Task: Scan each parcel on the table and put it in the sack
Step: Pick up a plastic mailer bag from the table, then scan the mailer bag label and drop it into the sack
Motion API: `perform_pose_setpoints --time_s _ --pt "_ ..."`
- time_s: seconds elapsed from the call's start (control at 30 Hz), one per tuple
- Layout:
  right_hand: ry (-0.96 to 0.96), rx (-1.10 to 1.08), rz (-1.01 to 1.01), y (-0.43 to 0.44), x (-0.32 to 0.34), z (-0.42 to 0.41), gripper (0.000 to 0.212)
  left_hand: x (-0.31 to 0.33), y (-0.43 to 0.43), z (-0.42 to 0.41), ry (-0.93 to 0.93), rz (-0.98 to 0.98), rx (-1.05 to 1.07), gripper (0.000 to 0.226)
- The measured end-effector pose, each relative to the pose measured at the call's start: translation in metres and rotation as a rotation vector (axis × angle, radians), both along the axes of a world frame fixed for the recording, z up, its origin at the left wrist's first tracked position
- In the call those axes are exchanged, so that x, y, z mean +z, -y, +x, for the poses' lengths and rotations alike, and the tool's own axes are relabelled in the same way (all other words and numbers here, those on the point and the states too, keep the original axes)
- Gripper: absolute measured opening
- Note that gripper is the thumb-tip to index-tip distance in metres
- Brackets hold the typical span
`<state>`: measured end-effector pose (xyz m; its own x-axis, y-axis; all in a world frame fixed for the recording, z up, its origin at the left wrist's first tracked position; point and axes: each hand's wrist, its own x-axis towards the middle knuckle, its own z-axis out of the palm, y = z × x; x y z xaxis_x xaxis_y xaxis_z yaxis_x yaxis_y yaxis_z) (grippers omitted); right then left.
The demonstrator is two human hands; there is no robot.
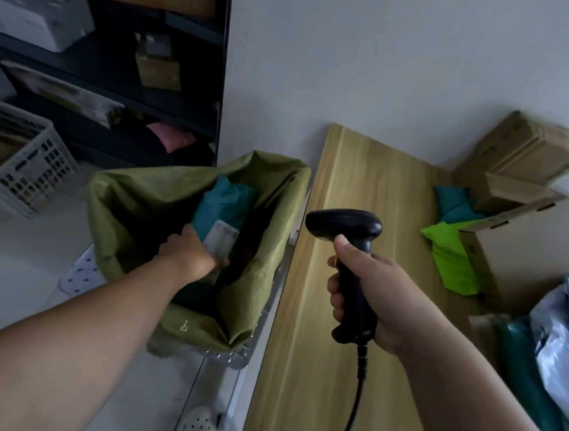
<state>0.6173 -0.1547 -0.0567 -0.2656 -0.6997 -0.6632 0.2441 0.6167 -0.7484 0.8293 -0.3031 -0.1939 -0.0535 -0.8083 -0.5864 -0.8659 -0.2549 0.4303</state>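
Head view. My left hand is down inside the mouth of the green sack. It grips the teal parcel at the lower edge. The thumb lies on the parcel's face; the fingers curl in under the white label. This area is blurred, so I cannot tell finer finger detail. The parcel leans within the sack, label side up.

The sack stands open just beside the left edge of the wooden table, on a metal frame.

My right hand is above the table. All fingers are wrapped tight round the handle of the black scanner, thumb high on the grip. The scanner head faces left, towards the sack. Its cable hangs from the handle base.

Unprocessed parcels sit at the table's right side:
- a large cardboard box;
- a bright green bag touching that box;
- a teal bag behind it;
- a silver bag at the near right;
- further boxes against the wall.

A dark shelf rack and a white crate stand at the left.
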Motion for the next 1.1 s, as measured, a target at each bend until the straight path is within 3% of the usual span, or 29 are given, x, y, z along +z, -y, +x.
perform_pose_setpoints --time_s 0.1,0.2,0.6,0.93,1.1 --pt "-0.002 -0.019 0.006 -0.011 0.011 -0.004 0.047 0.024 -0.004 -0.009 -0.073 -0.134 -0.093 0.084" --pt "-0.011 -0.053 -0.015 -0.029 0.029 -0.011 0.045 0.054 -0.019 -0.033 -0.150 -0.247 -0.211 0.093" --pt "-0.113 -0.312 -0.148 -0.170 0.087 -0.101 0.040 0.169 -0.158 -0.202 -0.318 -0.497 -0.691 0.087" --pt "-0.159 -0.462 -0.235 -0.300 0.104 -0.186 0.039 0.183 -0.283 -0.325 -0.405 -0.594 -1.118 0.088" --pt "-0.200 -0.542 -0.234 -0.356 0.106 -0.224 0.041 0.179 -0.339 -0.369 -0.359 -0.691 -1.405 0.106"
